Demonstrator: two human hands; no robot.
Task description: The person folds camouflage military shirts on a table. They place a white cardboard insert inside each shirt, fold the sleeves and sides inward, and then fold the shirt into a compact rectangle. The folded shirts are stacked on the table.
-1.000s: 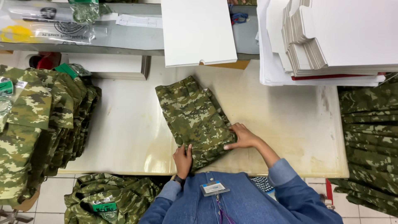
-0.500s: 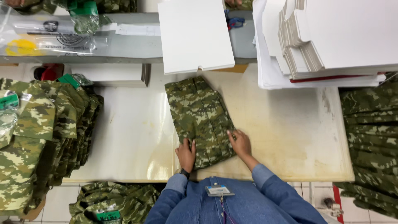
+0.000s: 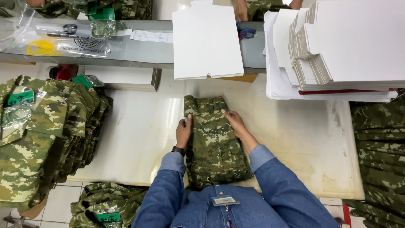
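A pale worktable [image 3: 139, 139] spreads under both hands, with a heap of camouflage garments [image 3: 46, 131] well off beyond the left hand and stacked white cardboard sheets [image 3: 337, 46] up past the right. Between the hands lies a folded camouflage garment [image 3: 215, 147], lengthwise. The left hand [image 3: 184, 131] presses flat against its left edge, and the right hand [image 3: 234, 122] rests open-fingered on its right edge.

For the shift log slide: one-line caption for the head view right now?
Left hand and right hand flank a folded camouflage garment on the pale table.
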